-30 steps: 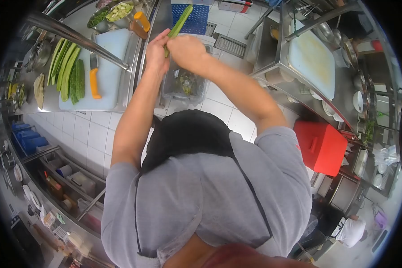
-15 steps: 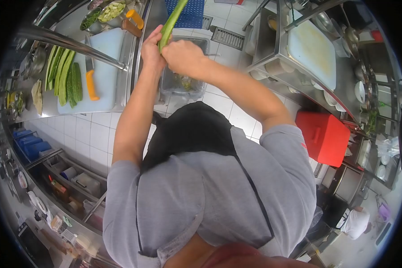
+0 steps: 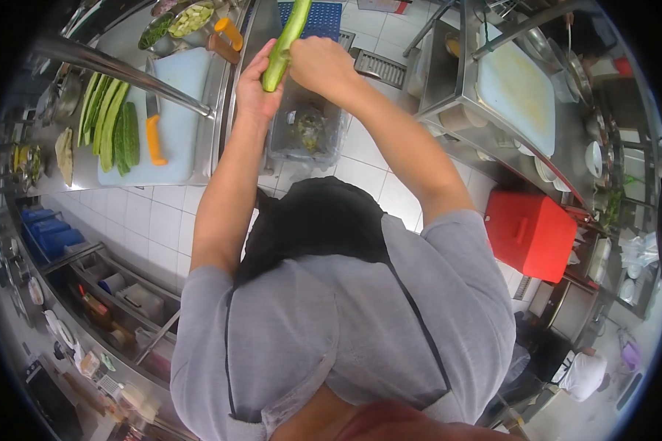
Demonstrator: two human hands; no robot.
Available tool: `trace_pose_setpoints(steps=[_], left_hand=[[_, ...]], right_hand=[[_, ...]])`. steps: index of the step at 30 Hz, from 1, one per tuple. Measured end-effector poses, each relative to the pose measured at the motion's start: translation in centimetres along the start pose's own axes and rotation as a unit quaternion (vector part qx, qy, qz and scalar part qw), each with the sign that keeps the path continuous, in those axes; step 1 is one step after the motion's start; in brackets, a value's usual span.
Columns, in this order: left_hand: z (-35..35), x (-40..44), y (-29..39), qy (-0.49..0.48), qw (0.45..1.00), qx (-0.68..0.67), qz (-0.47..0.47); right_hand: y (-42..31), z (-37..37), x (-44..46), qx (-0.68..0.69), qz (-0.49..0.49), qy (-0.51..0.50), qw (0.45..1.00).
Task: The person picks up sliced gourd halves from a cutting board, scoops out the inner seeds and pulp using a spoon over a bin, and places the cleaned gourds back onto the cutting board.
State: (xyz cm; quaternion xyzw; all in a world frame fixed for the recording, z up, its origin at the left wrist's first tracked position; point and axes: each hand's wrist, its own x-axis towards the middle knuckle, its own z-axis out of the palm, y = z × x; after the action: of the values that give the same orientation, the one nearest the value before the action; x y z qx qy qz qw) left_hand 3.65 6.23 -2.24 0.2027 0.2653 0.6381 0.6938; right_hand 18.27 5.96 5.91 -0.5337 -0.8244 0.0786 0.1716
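A long, pale green peeled cucumber (image 3: 288,42) slants up beyond the top edge of the head view. Its near end lies in my left hand (image 3: 256,90), with the fingers closed along its side. Against the cucumber's other side is my right hand (image 3: 321,67), closed in a fist; whatever it grips is hidden by the fingers. Below both hands stands a clear plastic bin (image 3: 340,140) with scraps at the bottom. To the left, several green cucumbers (image 3: 110,125) rest on a white cutting board (image 3: 180,95), beside a knife (image 3: 154,136) with an orange handle.
A metal rail (image 3: 125,73) crosses above the left counter. Behind it are bowls of cut vegetables (image 3: 191,20) and an orange-topped bottle (image 3: 229,33). Another cutting board (image 3: 518,95) lies on the right counter, with a red box (image 3: 529,235) below. A person in white (image 3: 585,373) is at lower right.
My right hand has moved up and right along the cucumber, exposing its near end. The cucumber's near end has shifted lower, and more of the bin shows.
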Motion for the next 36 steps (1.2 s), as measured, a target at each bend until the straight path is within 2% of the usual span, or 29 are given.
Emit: trace_pose_setpoints(steps=[6,11,14,17,20,21,27,30,33,36], left_hand=[[0.1,0.6,0.3,-0.011,0.998,0.068,-0.001],[-0.1,0.0,0.8,-0.01,1.0,0.023,-0.01],[-0.8,-0.4,2.2,-0.055,0.996,-0.056,-0.029],[-2.9,-0.7,2.5,-0.094,0.99,-0.094,-0.045],[-2.3,-1.3,2.4,-0.084,0.991,-0.089,-0.056],[-2.0,-1.6,2.3,-0.071,0.992,-0.082,-0.06],[-0.1,-2.3,1.9,-0.131,0.989,0.029,-0.056],[1.0,-2.6,2.0,-0.137,0.987,0.06,-0.063],[0.9,-2.1,2.2,-0.101,0.99,0.095,-0.038],[0.7,-2.1,2.5,-0.079,0.993,0.079,-0.043]], right_hand=[[-2.8,1.0,-1.7,-0.038,-0.102,-0.064,0.992],[-3.2,0.6,-3.1,0.026,-0.025,-0.134,0.99],[-1.6,0.7,-4.5,0.097,0.037,-0.133,0.986],[1.0,0.9,-4.9,0.128,0.116,-0.072,0.982],[2.6,0.0,-3.9,0.112,0.119,-0.026,0.986],[3.3,0.2,-3.2,0.089,0.099,0.021,0.991],[6.4,-2.1,3.6,-0.052,0.077,0.108,0.99],[6.1,-2.5,4.8,-0.084,0.05,0.053,0.994],[3.1,-0.9,2.4,-0.088,-0.042,0.01,0.995],[1.7,-1.6,2.5,-0.083,-0.004,-0.013,0.996]])
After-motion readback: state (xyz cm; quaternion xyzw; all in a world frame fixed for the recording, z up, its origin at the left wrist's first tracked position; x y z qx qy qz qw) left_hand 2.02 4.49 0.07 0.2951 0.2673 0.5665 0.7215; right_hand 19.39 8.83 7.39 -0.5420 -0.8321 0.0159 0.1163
